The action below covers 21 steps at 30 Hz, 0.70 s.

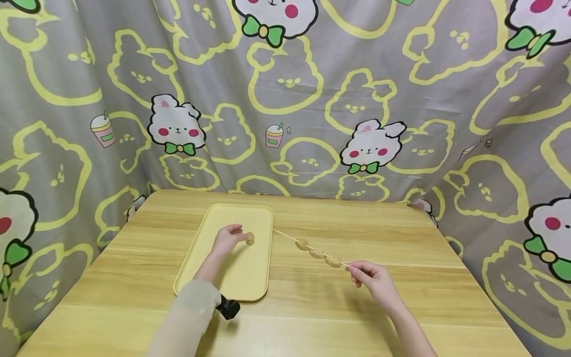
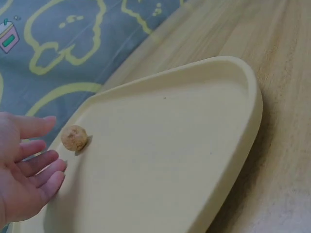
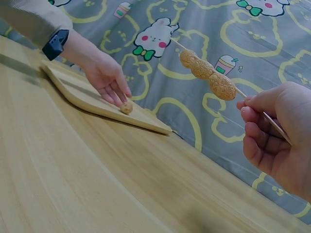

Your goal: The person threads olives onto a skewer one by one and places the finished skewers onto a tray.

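Observation:
A small round brown ball [image 2: 74,138] with a rough surface lies on the pale yellow tray [image 1: 236,287]. Close beside it is my left hand [image 1: 226,241], thumb and fingers apart; in the left wrist view a small gap shows between fingertips and ball. My right hand [image 1: 375,282] pinches a thin wooden skewer [image 1: 284,234] near its lower end, over the table to the right of the tray. Three brown balls [image 3: 222,86] with crackled skin are threaded on the skewer, grouped towards the hand. The bare tip points up and left, towards the tray.
The tray stands on a wood-grain table [image 1: 312,317], left of its middle. A grey patterned curtain [image 1: 303,163] hangs behind the table and along both sides. A black device [image 1: 229,308] is strapped on the left wrist, below a beige sleeve [image 1: 187,312].

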Each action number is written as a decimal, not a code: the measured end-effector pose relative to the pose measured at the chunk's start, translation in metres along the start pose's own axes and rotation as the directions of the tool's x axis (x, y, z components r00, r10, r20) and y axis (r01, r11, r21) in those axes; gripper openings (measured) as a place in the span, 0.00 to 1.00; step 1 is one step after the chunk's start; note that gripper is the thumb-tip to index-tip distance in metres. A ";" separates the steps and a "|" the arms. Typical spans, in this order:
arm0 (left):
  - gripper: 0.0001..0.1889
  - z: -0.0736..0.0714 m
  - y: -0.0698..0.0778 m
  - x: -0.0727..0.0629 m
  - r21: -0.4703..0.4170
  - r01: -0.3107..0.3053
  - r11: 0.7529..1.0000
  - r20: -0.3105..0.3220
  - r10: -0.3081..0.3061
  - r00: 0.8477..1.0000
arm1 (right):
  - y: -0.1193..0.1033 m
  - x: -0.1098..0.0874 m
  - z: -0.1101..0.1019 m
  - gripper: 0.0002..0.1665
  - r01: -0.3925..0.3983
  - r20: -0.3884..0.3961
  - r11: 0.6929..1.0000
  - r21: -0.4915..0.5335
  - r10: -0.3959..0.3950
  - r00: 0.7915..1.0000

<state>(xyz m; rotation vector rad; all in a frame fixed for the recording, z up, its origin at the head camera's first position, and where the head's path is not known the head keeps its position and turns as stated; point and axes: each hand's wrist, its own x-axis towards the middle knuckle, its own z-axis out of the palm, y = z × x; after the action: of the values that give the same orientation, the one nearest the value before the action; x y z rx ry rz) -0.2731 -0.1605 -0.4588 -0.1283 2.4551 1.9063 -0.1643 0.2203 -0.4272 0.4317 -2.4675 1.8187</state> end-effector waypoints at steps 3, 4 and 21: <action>0.29 0.003 -0.003 0.003 0.021 -0.022 1.000 0.002 0.022 1.000 | 0.000 0.000 0.000 0.15 -0.002 -0.001 1.000 -0.001 0.002 1.000; 0.29 0.004 -0.004 0.004 0.031 -0.028 0.999 0.000 0.028 1.000 | 0.000 0.000 0.001 0.15 -0.002 -0.001 1.000 -0.001 0.002 1.000; 0.22 0.025 -0.002 0.004 0.284 -0.096 0.954 -0.024 0.107 0.994 | 0.005 -0.003 -0.002 0.11 0.033 -0.002 0.999 0.017 -0.033 0.999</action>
<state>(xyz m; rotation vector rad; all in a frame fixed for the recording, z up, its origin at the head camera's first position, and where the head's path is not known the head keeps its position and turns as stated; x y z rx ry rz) -0.2775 -0.1372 -0.4673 -0.0326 2.7778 1.5753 -0.1630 0.2239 -0.4322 0.4684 -2.4307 1.8277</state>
